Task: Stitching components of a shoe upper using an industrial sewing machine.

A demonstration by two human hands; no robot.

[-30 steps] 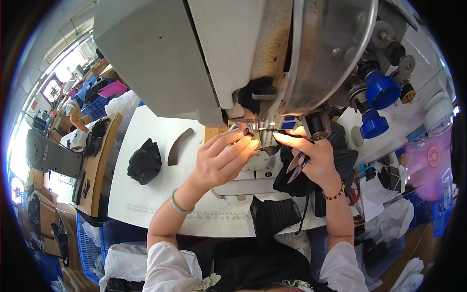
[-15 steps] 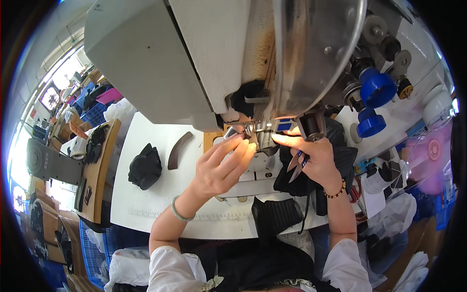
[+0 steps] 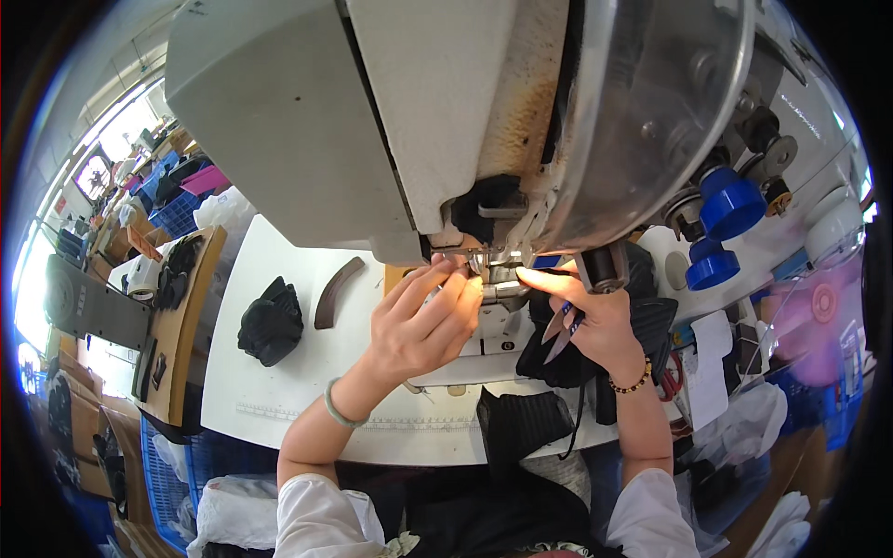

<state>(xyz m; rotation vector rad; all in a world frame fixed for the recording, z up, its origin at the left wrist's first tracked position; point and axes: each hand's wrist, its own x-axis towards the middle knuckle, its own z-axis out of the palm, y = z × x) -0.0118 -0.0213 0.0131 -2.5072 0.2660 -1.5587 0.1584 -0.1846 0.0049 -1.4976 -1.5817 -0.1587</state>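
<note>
At the lit needle area of a large grey sewing machine [image 3: 279, 121], both hands work close to the metal presser foot [image 3: 503, 292]. My left hand [image 3: 409, 321] is to its left, with thumb and fingertips pinched together; whatever is between them is too small to make out. To the right, my right hand [image 3: 606, 327] keeps a small pair of scissors [image 3: 556, 339] in its curled fingers, blades pointing down and left. Its thumb or index finger reaches toward the foot. Black fabric [image 3: 549, 363] lies beneath the right hand, and a ribbed black piece [image 3: 526, 423] hangs over the table's front edge.
On the white table [image 3: 307, 391] are a bunched black fabric piece [image 3: 270, 324] and a curved brown strip [image 3: 337, 293]. Blue knobs [image 3: 732, 203] stick out at the machine's right. A wooden table [image 3: 191, 325] stands left, with blue baskets [image 3: 163, 484] below. A pink fan [image 3: 819, 307] is at right.
The whole view has shifted slightly, so the machine's head looks larger and further right. Both hands stay at the needle area, the scissors still in the right one.
</note>
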